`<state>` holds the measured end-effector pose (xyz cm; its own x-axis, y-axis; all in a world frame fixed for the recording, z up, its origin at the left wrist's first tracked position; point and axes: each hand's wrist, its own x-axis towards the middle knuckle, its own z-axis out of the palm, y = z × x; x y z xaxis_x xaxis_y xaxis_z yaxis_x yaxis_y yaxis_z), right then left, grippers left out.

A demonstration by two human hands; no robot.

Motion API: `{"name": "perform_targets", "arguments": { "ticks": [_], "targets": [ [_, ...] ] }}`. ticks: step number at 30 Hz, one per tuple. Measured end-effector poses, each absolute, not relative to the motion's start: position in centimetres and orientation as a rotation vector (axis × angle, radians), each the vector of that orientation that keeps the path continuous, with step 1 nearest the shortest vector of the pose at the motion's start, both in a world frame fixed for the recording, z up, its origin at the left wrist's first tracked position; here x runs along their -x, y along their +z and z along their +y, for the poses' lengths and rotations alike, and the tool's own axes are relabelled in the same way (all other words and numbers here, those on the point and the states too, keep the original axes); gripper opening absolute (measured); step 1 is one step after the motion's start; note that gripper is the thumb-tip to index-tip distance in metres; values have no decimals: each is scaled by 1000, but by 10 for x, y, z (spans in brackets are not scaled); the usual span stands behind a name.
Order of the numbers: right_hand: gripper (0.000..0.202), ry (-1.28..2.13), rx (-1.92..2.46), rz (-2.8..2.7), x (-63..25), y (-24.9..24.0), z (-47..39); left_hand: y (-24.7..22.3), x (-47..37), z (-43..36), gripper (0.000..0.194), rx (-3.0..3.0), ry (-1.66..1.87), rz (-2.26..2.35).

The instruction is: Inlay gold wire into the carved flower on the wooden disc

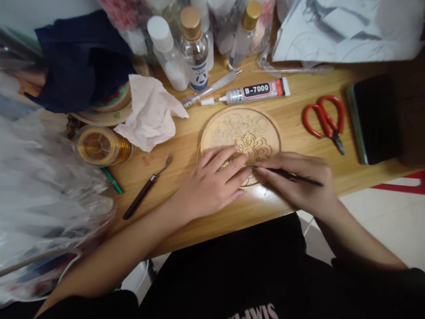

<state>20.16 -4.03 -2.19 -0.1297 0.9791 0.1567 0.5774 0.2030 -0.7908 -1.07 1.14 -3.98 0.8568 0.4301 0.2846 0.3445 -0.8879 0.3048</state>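
Head view: a wooden tabletop is seen from above, on which a round board is set near the front edge, its upper part marked with fine line drawing. The board's lower left is covered by the left hand, whose fingers are extended across it; whether anything is pinched beneath them cannot be told. At the lower right, a slender dark tool is grasped between thumb and fingers by the right hand, its tip directed toward the left fingertips. Just beyond the board, a tube labelled B-7000 is laid crosswise. A spool is placed at left, red-handled cutters at right. Gold-coloured loops are arranged in petal shapes on the board, partly hidden by the fingers
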Motion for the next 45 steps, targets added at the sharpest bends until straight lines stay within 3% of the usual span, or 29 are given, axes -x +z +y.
{"name": "perform_targets", "arguments": {
  "ticks": [21,33,40,45],
  "targets": [
    [22,799,1317,-1902,-210,-21,-31,-41,11,11,30,-2793,545,592],
    [12,912,1220,-1936,-215,-16,-22,-47,11,9,31,-2805,603,614],
    [19,804,1284,-1814,-213,-20,-29,-42,11,11,32,-2812,531,589],
    [17,539,1489,-1714,-223,-23,-38,-41,11,11,30,-2788,514,572]
  ]
}}
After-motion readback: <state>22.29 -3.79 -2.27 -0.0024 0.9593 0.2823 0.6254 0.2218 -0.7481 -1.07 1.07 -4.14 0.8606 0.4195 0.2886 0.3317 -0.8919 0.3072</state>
